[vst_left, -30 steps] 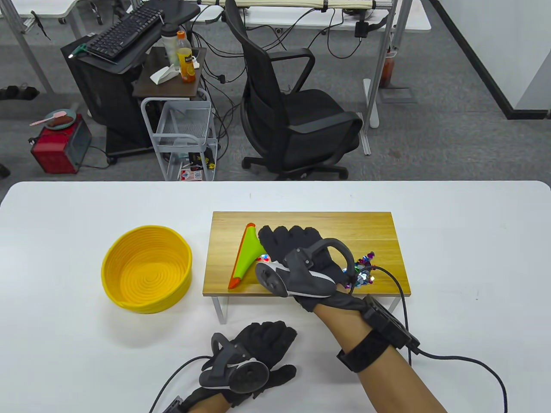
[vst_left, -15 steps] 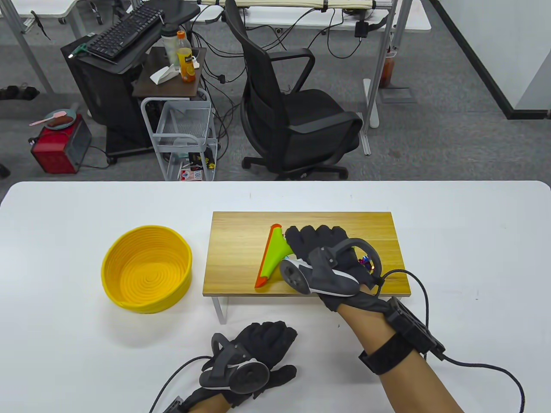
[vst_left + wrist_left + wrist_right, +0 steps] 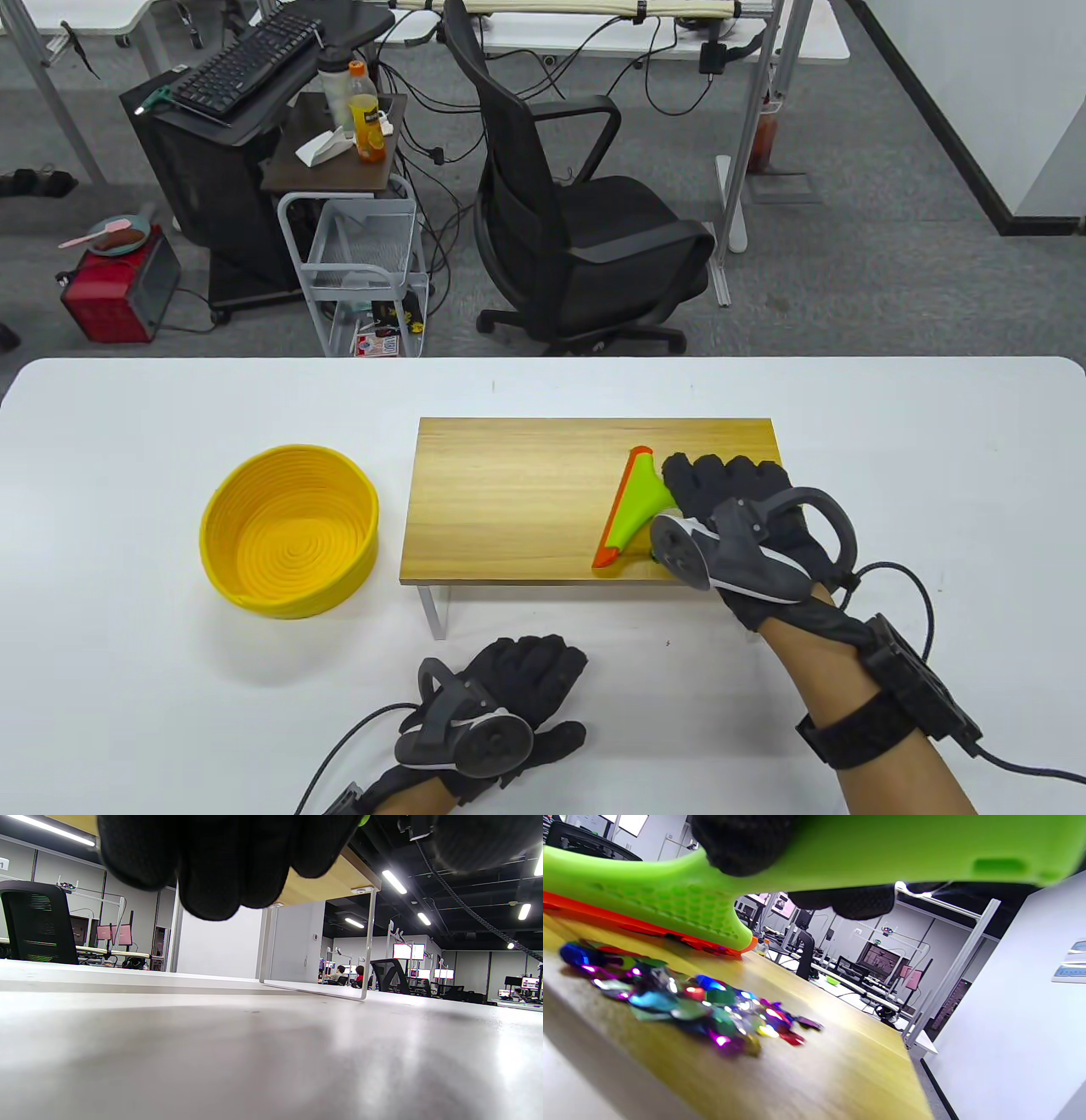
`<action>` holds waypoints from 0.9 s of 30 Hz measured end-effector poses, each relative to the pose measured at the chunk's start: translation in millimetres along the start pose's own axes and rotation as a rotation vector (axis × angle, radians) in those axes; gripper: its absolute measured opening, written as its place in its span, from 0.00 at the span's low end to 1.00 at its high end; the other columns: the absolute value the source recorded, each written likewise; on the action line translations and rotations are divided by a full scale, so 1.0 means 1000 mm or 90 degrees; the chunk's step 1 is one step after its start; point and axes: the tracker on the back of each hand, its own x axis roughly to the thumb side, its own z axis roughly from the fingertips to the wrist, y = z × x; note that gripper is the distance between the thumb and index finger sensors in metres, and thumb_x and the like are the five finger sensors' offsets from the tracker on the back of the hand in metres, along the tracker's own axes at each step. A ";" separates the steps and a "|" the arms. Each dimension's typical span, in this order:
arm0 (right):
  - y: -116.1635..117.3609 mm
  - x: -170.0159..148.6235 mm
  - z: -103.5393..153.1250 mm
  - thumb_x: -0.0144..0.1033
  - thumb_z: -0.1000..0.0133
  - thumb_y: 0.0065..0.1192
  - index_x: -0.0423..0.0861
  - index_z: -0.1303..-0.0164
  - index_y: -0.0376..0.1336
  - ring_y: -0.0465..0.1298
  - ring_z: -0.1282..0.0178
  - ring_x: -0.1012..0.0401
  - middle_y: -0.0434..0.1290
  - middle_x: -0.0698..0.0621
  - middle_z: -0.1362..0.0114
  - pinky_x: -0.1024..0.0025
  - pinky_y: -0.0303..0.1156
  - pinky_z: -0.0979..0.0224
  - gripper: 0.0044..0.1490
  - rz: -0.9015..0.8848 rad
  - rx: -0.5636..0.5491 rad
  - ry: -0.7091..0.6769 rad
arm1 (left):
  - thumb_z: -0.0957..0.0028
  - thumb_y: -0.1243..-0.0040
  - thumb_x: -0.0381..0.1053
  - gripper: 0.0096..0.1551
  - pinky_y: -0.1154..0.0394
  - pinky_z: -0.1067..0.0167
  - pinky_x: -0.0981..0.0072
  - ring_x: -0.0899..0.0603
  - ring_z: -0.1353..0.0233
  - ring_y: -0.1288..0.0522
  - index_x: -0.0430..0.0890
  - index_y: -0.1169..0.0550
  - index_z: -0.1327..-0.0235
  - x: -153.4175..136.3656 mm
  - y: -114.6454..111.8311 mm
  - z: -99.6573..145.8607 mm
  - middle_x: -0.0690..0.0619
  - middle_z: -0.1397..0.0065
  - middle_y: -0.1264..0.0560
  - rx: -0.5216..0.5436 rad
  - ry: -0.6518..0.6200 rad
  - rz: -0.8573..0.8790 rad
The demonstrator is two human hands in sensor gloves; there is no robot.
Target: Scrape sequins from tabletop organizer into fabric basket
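My right hand (image 3: 731, 505) grips the handle of a green scraper with an orange blade (image 3: 628, 508), held over the right part of the wooden tabletop organizer (image 3: 509, 501). In the right wrist view the scraper (image 3: 670, 895) is just above a pile of colourful sequins (image 3: 683, 997) lying near the organizer's edge. In the table view my hand hides the sequins. The yellow fabric basket (image 3: 290, 531) stands empty on the white table to the organizer's left. My left hand (image 3: 509, 688) rests flat on the table in front of the organizer, holding nothing.
The organizer stands on thin white legs (image 3: 435, 611), also seen in the left wrist view (image 3: 368, 942). The white table (image 3: 127, 679) ends at its far edge, with an office chair (image 3: 585, 229) and a cart (image 3: 365, 263) beyond.
My right hand has carried the scraper rightward across the organizer, from its middle to its right end, and now covers the sequins. My left hand has not moved.
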 end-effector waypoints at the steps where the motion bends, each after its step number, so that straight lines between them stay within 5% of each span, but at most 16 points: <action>1: 0.000 -0.003 0.002 0.32 0.45 0.56 0.50 0.18 0.55 0.73 0.30 0.42 0.67 0.45 0.22 0.40 0.66 0.26 0.41 0.002 0.002 0.003 | 0.57 0.45 0.77 0.47 0.26 0.38 0.37 0.34 0.35 0.22 0.48 0.31 0.32 0.000 0.000 0.000 0.42 0.27 0.26 -0.001 0.000 0.000; 12: 0.003 -0.028 0.024 0.33 0.45 0.57 0.49 0.17 0.54 0.73 0.29 0.42 0.67 0.44 0.21 0.37 0.69 0.27 0.40 -0.004 0.004 0.038 | 0.57 0.45 0.77 0.48 0.26 0.38 0.37 0.35 0.35 0.22 0.48 0.31 0.31 0.002 -0.001 -0.001 0.42 0.27 0.27 -0.001 -0.002 -0.001; 27: -0.002 -0.024 0.017 0.43 0.40 0.66 0.45 0.20 0.60 0.82 0.43 0.46 0.75 0.41 0.28 0.58 0.81 0.44 0.37 -0.005 -0.067 0.104 | 0.57 0.45 0.77 0.47 0.26 0.38 0.37 0.34 0.35 0.22 0.48 0.31 0.31 0.002 -0.001 -0.001 0.41 0.27 0.26 -0.001 -0.002 -0.003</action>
